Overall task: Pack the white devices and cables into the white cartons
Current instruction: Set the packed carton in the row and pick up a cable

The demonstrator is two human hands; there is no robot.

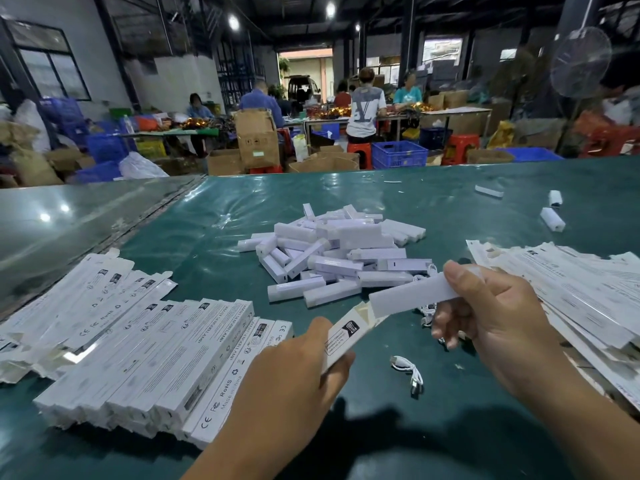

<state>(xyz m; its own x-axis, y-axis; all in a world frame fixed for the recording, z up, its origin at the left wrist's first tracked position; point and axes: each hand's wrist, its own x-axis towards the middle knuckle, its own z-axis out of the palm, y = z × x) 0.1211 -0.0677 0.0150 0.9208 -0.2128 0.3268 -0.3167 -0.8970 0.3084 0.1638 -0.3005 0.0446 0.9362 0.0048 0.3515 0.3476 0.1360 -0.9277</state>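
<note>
My right hand point(498, 317) pinches a white device point(414, 297), its long axis aimed at the carton point(349, 336) gripped in my left hand point(294, 379); its tip meets the carton's open mouth. Beyond the carton on the desk point(207, 216) lies the device pile point(332, 258); a loose cable point(410, 372) lies right of it.

Two hands point(294, 379); one carton point(346, 336) held; one device point(412, 297) held; one loose cable point(410, 372); three stray devices point(552, 219) far right.

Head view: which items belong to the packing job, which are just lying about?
Job: left hand with open carton; right hand with device; device pile; cable; packed cartons; flat cartons.

Lying about: blue crates, red stools, fan.
</note>
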